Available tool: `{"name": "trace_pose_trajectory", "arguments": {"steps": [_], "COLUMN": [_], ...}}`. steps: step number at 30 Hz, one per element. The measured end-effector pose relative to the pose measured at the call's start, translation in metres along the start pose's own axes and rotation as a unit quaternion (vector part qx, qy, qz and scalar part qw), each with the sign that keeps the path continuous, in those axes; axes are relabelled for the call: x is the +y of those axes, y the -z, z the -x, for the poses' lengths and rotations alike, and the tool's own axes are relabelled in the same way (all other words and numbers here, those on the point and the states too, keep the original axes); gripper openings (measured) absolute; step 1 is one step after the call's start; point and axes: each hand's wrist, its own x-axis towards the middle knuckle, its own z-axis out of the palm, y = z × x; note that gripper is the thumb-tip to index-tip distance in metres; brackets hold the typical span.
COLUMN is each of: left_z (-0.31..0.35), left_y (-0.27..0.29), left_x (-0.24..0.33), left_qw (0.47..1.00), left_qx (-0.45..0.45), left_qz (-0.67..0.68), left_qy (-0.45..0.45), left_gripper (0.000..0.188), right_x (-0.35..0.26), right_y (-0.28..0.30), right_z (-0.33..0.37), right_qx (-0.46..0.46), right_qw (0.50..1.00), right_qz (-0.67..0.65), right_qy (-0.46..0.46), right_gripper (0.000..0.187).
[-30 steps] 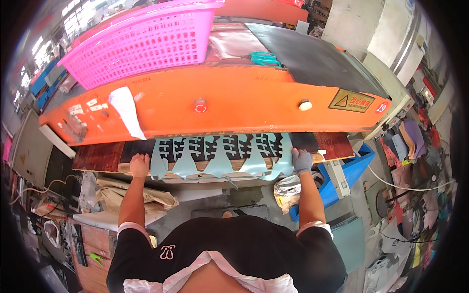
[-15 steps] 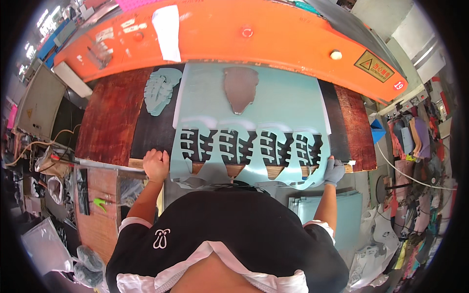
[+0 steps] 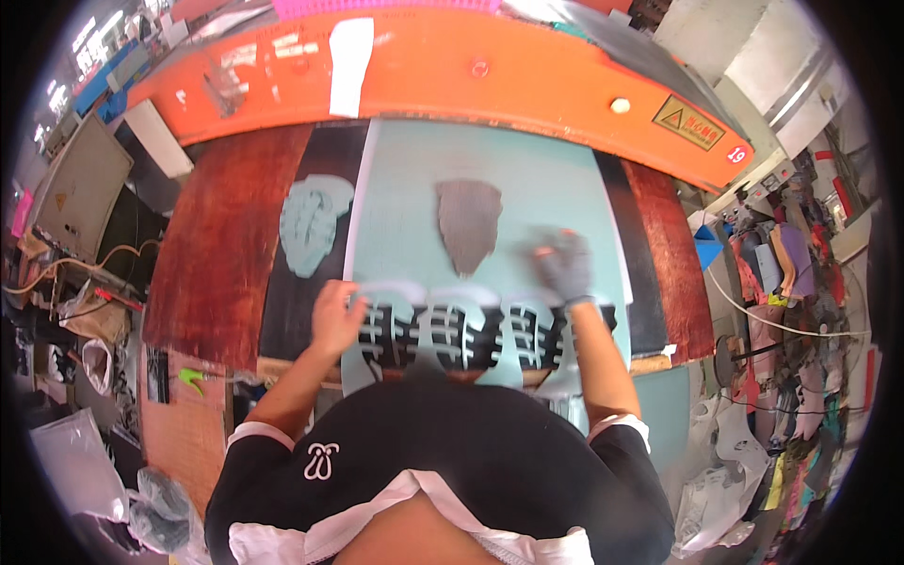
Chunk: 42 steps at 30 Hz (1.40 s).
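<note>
A pale green sheet [image 3: 405, 217] lies across the work table, with a row of shoe-upper-shaped cutouts [image 3: 461, 336] along its near end. On it rests a grey-brown shield-shaped piece [image 3: 468, 226], pointed end toward me. My bare left hand [image 3: 337, 315] is over the sheet's left edge, fingers loosely bent and apart, nothing visible in it. My right hand [image 3: 565, 266], in a grey glove, is above the sheet to the right of the shield-shaped piece. Motion smears its fingers. A stack of cut green pieces [image 3: 315, 226] sits left of the sheet on a black strip.
An orange machine beam [image 3: 414, 71] spans the far side of the table. Reddish-brown boards [image 3: 226, 254] flank the black strip. To the right hang many coloured scraps [image 3: 800, 273]. Below the table's left side is a wooden panel [image 3: 179, 424] with a green clip [image 3: 191, 379].
Both hands have left the table's near edge. My left hand moved up a little; the right went forward and inward over the sheet. The view has shifted, so the table things appear lower.
</note>
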Motion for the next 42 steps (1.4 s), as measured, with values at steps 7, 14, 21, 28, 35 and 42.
{"name": "trace_pose_trajectory", "arguments": {"steps": [7,14,21,28,35,42], "left_z": [-0.044,-0.04,-0.037,-0.041,-0.041,-0.045], "left_y": [-0.106,-0.11,-0.112,-0.11,-0.105,-0.102], "left_x": [0.038,0.029,0.029,0.037,0.043,0.052], "left_qw": [0.969,0.98,0.973,0.972,0.974,0.975], "left_qx": [-0.146,-0.105,-0.084,-0.094,-0.102,-0.079], "left_qz": [-0.175,-0.114,-0.145,-0.155,-0.153,-0.139], "left_qy": [-0.095,-0.128,-0.158,-0.15,-0.135,-0.154], "left_gripper": [0.046,0.05,0.044,0.038,0.037,0.034], "right_x": [-0.137,-0.149,-0.15,-0.149,-0.149,-0.149], "right_y": [-0.089,-0.089,-0.089,-0.078,-0.076,-0.071], "right_z": [-0.001,-0.021,-0.021,-0.033,-0.033,-0.036], "right_qx": [-0.229,-0.274,-0.278,-0.352,-0.354,-0.373], "right_qw": [0.944,0.923,0.928,0.906,0.902,0.896], "right_qz": [0.233,0.248,0.219,0.189,0.204,0.206], "right_qy": [-0.046,-0.103,-0.119,-0.139,-0.14,-0.121], "right_gripper": [0.091,0.093,0.093,0.093,0.091,0.093]}}
